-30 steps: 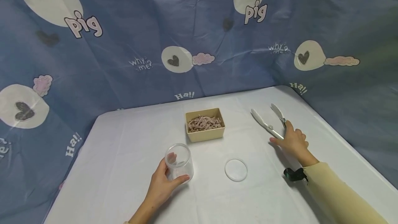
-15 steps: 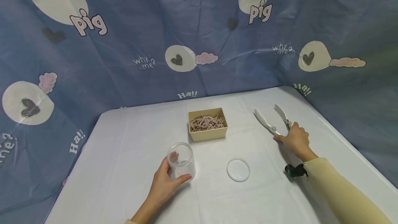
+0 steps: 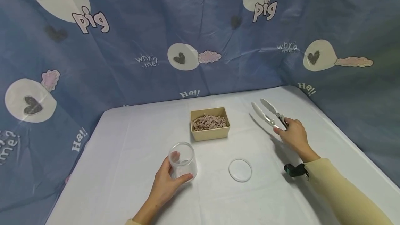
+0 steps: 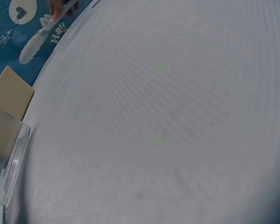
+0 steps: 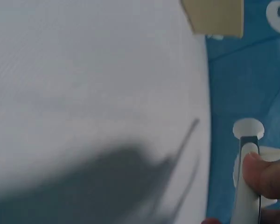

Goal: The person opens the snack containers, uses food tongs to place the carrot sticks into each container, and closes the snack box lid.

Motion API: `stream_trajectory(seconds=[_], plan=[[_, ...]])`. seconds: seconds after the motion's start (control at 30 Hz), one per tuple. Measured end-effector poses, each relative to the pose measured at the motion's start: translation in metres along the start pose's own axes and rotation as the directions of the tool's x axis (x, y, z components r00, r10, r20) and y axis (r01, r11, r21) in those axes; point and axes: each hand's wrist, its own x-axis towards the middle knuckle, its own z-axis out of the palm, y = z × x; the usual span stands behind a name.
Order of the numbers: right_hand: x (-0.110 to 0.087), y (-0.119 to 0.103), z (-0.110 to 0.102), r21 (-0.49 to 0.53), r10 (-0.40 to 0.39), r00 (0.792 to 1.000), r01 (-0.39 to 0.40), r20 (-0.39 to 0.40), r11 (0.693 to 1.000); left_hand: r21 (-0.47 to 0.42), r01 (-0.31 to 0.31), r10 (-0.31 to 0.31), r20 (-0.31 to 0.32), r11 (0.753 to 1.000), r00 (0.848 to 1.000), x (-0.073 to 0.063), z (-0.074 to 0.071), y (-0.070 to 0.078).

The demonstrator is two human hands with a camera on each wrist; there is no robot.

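A clear, open-topped jar (image 3: 184, 164) stands near the middle of the table, and my left hand (image 3: 165, 183) grips it from the left, thumb along its front. In the left wrist view the jar's base (image 4: 16, 163) shows at the left edge. At the right, my right hand (image 3: 294, 135) holds metal tongs (image 3: 265, 114) by the handles; their two arms stand apart, pointing to the far left. My right thumb (image 5: 266, 175) presses on a tong handle (image 5: 246, 200) in the right wrist view. Behind the jar is a beige box (image 3: 210, 134) with brownish-pink strands (image 3: 209, 122) inside.
A thin clear ring-shaped lid (image 3: 240, 170) lies flat between the jar and my right forearm. White cloth covers the table (image 3: 125, 169). A blue printed curtain (image 3: 131, 23) hangs along the back and sides.
My right hand has lifted the tongs off the table; their tips have shifted left and come closer together. My left hand stays on the jar. The head view has shifted slightly.
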Motion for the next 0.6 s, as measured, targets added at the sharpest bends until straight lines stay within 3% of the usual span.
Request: stream_trajectory(seconds=[0.13, 0.3, 0.6], plan=[[0.002, -0.017, -0.001, 0.012, -0.109, 0.994, 0.109, -0.01, 0.994, 0.0, 0.006, -0.006, -0.007, 1.0, 1.0, 0.0, -0.001, -0.001], [0.002, -0.046, -0.001, 0.004, -0.199, 0.979, 0.199, 0.054, 0.98, -0.001, 0.008, -0.008, -0.018, 1.0, 1.0, 0.0, -0.001, -0.002], [0.004, -0.095, 0.002, -0.074, -0.367, 0.917, 0.381, 0.156, 0.921, -0.006, 0.011, -0.011, -0.02, 1.0, 1.0, -0.001, -0.001, -0.002]])
